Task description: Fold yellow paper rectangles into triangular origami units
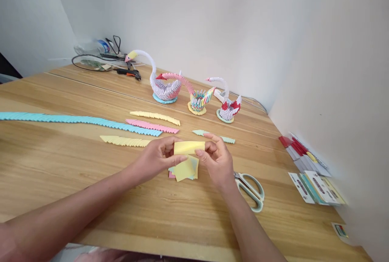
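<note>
Both hands hold a small folded yellow paper slip [189,147] just above the wooden table [91,189]. My left hand [158,157] pinches its left end and my right hand [216,159] pinches its right end. Under the hands lies a small stack of yellow, blue and pink paper pieces [186,169]. Beyond the hands lie chains of folded paper units: a long blue chain [75,120], a yellow chain [124,141], a pink chain [152,126], another yellow chain [154,117] and a short green chain [226,139].
Three modular paper swans stand at the back: a large white one [164,87], a multicoloured one [199,100] and a small white-and-red one [227,108]. Scissors [252,191] lie right of my right hand. Paper packs [316,187] sit by the right wall. Cables and tools [106,57] occupy the far corner.
</note>
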`<state>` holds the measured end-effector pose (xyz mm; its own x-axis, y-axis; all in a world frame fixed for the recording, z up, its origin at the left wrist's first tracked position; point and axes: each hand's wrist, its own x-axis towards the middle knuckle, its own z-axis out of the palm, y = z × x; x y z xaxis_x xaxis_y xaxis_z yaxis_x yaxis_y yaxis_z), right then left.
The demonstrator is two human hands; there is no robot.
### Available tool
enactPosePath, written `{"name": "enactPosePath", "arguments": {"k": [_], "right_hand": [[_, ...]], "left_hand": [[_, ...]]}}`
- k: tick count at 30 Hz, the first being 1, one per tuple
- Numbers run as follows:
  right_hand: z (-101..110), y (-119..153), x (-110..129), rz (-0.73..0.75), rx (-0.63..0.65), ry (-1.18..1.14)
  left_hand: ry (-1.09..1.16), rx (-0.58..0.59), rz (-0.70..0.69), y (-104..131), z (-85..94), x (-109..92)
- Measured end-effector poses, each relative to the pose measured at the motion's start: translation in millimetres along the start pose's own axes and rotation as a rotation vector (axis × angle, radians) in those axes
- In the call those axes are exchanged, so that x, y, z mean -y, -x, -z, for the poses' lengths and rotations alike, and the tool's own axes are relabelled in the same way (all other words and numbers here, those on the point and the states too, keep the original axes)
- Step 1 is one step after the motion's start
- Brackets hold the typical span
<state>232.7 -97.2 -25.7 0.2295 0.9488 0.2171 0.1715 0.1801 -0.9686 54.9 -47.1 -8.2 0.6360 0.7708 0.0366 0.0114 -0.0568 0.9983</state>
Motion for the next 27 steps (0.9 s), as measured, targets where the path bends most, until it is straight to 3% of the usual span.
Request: {"name": "enactPosePath", "arguments": {"k": [6, 27], "right_hand": [[0.5, 1.3, 1.2, -0.010, 0.051, 0.054], [0.7, 2.5, 0.9, 0.007, 0.030, 0.147]], "left_hand": [[-0.060, -0.104, 0.027, 0.3, -1.0, 2.3], [-0.074, -0.067, 0.104, 0.9, -5.0, 7.0]]}}
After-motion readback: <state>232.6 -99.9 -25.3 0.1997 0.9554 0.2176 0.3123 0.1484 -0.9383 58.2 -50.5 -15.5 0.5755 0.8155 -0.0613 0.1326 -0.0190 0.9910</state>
